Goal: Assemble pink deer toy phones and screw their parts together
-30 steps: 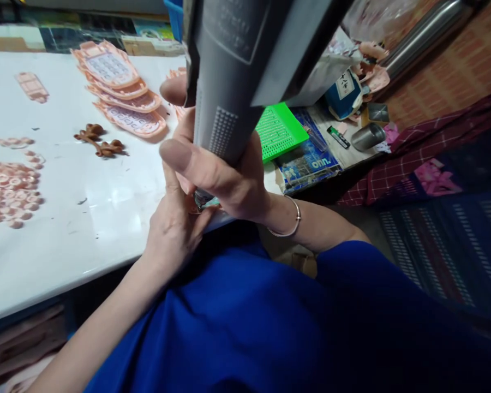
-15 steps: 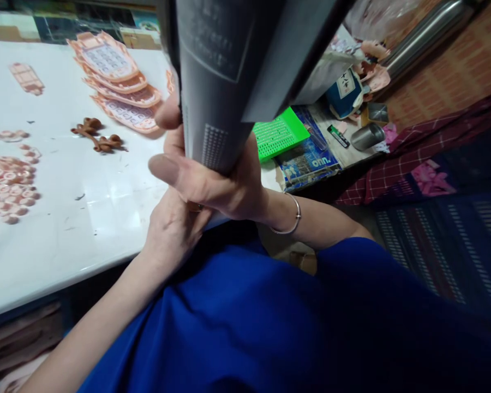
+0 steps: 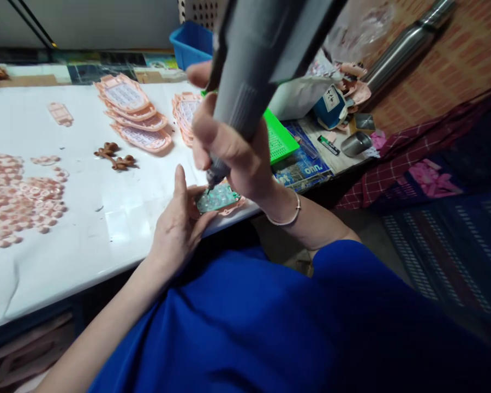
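My right hand (image 3: 237, 147) is wrapped round a grey electric screwdriver (image 3: 249, 82), which slants down to the left. Its tip is at the left end of a green circuit board (image 3: 218, 197), touching or just over it; I cannot tell which. The board lies in a pink plastic casing (image 3: 234, 208) at the table's front edge. My left hand (image 3: 175, 218) grips the left end of that casing, thumb up and fingers partly behind it. Beyond, on the white table, are a stack of pink casings (image 3: 126, 98) and a second stack (image 3: 184, 112), partly covered by my right hand.
Small pink parts (image 3: 28, 202) lie heaped at the left of the table (image 3: 85, 251). Brown knotted pieces (image 3: 114, 156) rest mid-table. A green perforated tray (image 3: 280, 139), a blue bin (image 3: 192, 43) and a metal cup (image 3: 355, 143) stand behind and to the right.
The screwdriver has tilted and swung up and right with my right hand, so the circuit board and casing now show. My left hand stays low at the casing. The view has shifted.
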Demonstrator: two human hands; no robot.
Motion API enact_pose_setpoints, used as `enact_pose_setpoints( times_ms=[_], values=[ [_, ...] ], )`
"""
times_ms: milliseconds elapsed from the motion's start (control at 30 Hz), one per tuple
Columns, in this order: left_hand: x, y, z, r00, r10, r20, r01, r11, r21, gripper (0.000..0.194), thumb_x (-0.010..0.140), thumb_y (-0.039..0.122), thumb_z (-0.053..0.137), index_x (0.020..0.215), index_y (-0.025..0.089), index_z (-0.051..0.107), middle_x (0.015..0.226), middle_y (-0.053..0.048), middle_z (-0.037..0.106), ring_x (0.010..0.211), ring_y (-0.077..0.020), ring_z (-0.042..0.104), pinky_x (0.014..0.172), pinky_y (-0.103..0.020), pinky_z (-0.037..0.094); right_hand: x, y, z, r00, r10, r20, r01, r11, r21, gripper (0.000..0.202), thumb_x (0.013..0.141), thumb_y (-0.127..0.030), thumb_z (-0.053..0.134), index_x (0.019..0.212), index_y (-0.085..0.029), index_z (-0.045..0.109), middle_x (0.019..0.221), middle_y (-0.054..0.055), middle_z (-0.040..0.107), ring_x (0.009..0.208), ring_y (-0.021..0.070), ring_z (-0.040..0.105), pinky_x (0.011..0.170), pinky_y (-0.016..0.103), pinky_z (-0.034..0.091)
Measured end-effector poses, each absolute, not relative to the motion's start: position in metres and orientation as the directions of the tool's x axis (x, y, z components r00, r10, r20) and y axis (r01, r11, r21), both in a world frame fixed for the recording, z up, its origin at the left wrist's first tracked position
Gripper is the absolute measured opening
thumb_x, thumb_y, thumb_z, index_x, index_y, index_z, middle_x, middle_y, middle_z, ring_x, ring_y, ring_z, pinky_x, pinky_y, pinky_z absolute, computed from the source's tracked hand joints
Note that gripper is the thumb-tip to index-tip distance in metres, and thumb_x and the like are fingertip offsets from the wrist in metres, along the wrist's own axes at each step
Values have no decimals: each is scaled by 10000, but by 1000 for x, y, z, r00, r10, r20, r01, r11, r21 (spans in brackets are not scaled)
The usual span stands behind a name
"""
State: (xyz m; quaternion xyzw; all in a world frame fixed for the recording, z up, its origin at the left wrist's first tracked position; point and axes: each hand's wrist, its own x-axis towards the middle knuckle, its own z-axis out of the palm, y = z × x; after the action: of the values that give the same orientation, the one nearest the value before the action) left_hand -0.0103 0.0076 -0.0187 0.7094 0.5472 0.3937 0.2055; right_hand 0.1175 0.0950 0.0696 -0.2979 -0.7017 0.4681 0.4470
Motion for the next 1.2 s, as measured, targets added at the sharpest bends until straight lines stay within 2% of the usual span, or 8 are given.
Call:
enact_pose_setpoints(
  times_ms=[100, 300, 500, 633, 733, 833, 1000, 1200],
  values=[
    [-21, 3, -20, 93, 906, 414, 662, -366, 654, 892, 906, 445, 622, 1590, 222, 94, 1200, -123, 710, 827, -202, 685, 780, -339, 568, 130, 104, 82, -212, 823, 527, 10, 541, -841, 434, 946, -552, 494, 1282, -278, 514, 745, -28, 500, 598, 100, 533, 641, 229, 501],
    [-59, -17, -15, -5, 867, 498, 805, -291, 516, 835, 913, 428, 628, 1589, 295, 156, 1147, -126, 733, 930, -268, 718, 780, -391, 588, 159, 145, 78, 34, 860, 509, 281, 481, -831, 372, 921, -496, 541, 1225, -284, 514, 1040, 50, 643, 867, 181, 664, 817, 296, 557],
    [-78, -29, -9, 30, 856, 516, 841, -300, 449, 774, 916, 376, 640, 1569, 300, 230, 1152, -111, 730, 993, -265, 709, 821, -396, 580, 177, 149, 74, 260, 339, 904, 278, 871, -406, 446, 878, -489, 641, 1268, -291, 555, 1343, 38, 536, 1410, 233, 431, 1221, 400, 330],
    [-87, -24, -5, 85, 844, 529, 826, -357, 436, 561, 931, 357, 623, 1452, 246, 446, 1118, -105, 724, 981, -228, 696, 847, -357, 564, 165, 117, 72, -30, 191, 981, 331, 928, -171, 325, 908, -286, 615, 1227, -350, 628, 1186, 1, 624, 1248, 214, 549, 1124, 417, 424],
    [-104, -13, 5, 23, 860, 509, 829, -302, 472, 343, 937, 390, 595, 1242, 237, 619, 1041, -74, 732, 934, -223, 695, 816, -354, 559, 144, 106, 55, -491, 246, 836, 214, 964, -157, 171, 942, -220, 562, 1082, -228, 662, 977, 39, 682, 979, 186, 649, 901, 367, 529],
    [-121, -6, 18, -104, 900, 423, 806, -173, 565, 297, 918, 447, 584, 1134, 262, 666, 995, -42, 738, 931, -240, 696, 822, -381, 544, 127, 109, 33, -764, 350, 542, 262, 936, -235, 217, 992, -250, 486, 1044, -149, 671, 1021, 94, 697, 960, 190, 641, 868, 352, 506],
    [-132, -7, 19, -135, 936, 325, 745, -121, 656, 292, 868, 499, 607, 1047, 285, 691, 971, -34, 730, 888, -241, 689, 797, -377, 528, 110, 122, 25, -795, 586, 155, 474, 760, -444, 262, 978, -164, 447, 1111, -119, 668, 1109, 119, 683, 1061, 198, 611, 971, 352, 455],
    [-118, 0, 10, -28, 944, 328, 756, -195, 625, 260, 867, 453, 600, 969, 239, 707, 887, -61, 740, 754, -208, 666, 708, -349, 531, 46, 136, 41, -824, 567, 3, 528, 770, -357, 263, 1019, -200, 429, 1134, -140, 658, 1164, 109, 666, 1089, 175, 594, 927, 300, 438]
  ],
)
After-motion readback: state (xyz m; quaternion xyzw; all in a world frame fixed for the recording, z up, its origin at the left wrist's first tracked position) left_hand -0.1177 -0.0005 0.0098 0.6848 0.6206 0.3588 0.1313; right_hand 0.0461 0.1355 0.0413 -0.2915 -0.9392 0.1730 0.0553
